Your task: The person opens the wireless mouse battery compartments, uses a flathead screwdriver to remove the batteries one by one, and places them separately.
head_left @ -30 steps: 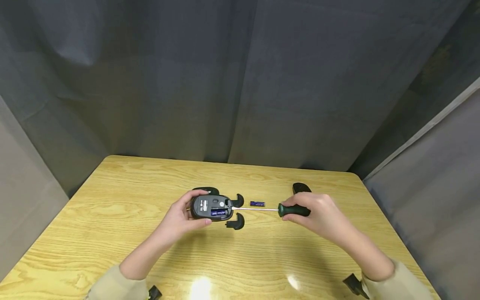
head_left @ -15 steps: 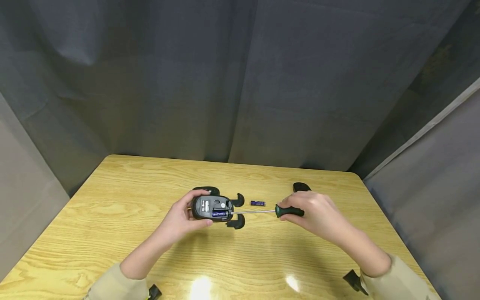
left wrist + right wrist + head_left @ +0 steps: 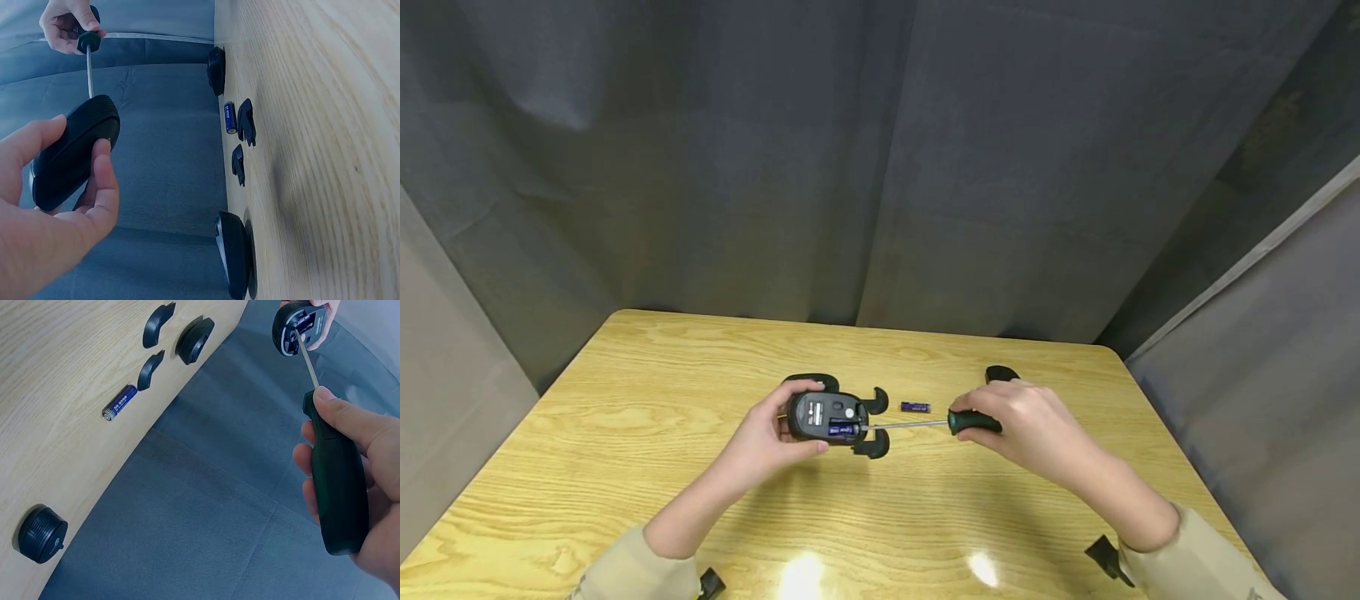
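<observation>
My left hand (image 3: 766,433) grips a black computer mouse (image 3: 808,421) above the table, underside up in the head view. Its battery bay is uncovered, and a blue battery (image 3: 841,429) lies in it. In my right hand (image 3: 1026,421) is a screwdriver with a dark green handle (image 3: 340,481). Its metal shaft (image 3: 307,361) points left, and the tip reaches the end of the bay beside the battery. Whether the tip touches the battery is too small to tell. In the left wrist view, thumb and fingers hold the mouse (image 3: 78,150) by its sides.
On the wooden table (image 3: 625,400) lie a loose blue battery (image 3: 915,407) and two curved black covers (image 3: 876,401), one beyond the mouse and one nearer. Another black mouse (image 3: 196,340) lies behind the left hand. A black ribbed part (image 3: 42,534) sits at the right.
My right hand and the screwdriver have moved a little left, and the tip has shifted to the battery's end of the bay. The held mouse has moved slightly right.
</observation>
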A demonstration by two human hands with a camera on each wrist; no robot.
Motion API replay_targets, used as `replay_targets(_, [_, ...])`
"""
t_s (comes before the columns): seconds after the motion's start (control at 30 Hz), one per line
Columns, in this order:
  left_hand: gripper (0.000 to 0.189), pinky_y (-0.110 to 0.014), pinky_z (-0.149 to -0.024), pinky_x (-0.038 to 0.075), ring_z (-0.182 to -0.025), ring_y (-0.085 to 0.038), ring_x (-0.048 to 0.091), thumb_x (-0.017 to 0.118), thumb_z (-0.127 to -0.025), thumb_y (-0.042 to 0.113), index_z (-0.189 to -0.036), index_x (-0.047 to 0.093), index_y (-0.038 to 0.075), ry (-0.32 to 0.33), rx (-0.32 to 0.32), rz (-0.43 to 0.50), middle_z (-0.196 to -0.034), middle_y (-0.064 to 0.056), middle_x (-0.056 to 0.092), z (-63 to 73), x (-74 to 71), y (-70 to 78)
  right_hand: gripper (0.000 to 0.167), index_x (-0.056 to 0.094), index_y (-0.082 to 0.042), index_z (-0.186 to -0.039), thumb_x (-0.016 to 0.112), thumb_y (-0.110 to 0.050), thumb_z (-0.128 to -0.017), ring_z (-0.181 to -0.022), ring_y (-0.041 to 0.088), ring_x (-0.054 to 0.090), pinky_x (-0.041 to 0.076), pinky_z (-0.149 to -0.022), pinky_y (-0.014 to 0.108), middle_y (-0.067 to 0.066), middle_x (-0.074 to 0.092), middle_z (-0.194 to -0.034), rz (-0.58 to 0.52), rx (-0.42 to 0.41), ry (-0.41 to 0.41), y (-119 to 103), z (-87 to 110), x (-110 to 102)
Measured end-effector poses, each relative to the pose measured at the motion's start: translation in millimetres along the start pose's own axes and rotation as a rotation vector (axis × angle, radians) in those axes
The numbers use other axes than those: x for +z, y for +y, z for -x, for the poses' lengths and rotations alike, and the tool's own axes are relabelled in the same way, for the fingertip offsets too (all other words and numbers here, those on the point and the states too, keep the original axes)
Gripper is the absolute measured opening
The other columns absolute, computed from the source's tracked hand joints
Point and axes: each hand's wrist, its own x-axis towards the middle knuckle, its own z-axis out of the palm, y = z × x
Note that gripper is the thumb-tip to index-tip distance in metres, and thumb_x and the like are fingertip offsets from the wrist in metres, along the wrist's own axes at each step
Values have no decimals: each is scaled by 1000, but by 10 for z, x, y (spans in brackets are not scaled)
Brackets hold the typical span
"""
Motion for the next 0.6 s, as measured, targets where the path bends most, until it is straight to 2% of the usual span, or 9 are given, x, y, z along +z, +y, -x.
replay_targets(0.23, [71, -28, -78, 58, -100, -28, 63, 78, -71, -4, -130, 49, 21, 1, 4, -1, -133, -20, 46, 1, 1, 0, 34, 69, -20, -89, 87, -26, -61, -67, 4, 61, 52, -55, 22, -11, 67, -81, 15, -37, 23, -10, -9, 3])
replay_targets(0.37, [71, -29, -77, 58, -100, -28, 63, 77, -70, -7, -127, 51, 26, 9, -13, 4, -134, -18, 46, -2, 11, -1, 35, 69, -19, -88, 88, -25, -59, -66, 6, 62, 52, -55, 24, -9, 68, -79, 45, -78, 46, -34, -24, -7])
replay_targets(0.6, [69, -27, -76, 58, -100, -28, 62, 78, -70, -6, -126, 53, 25, 20, 25, -36, -133, -18, 46, -2, 33, -4, 33, 70, -15, -85, 88, -24, -59, -65, 9, 62, 52, -55, 25, -5, 68, -76, 101, -151, 94, -97, -56, -31])
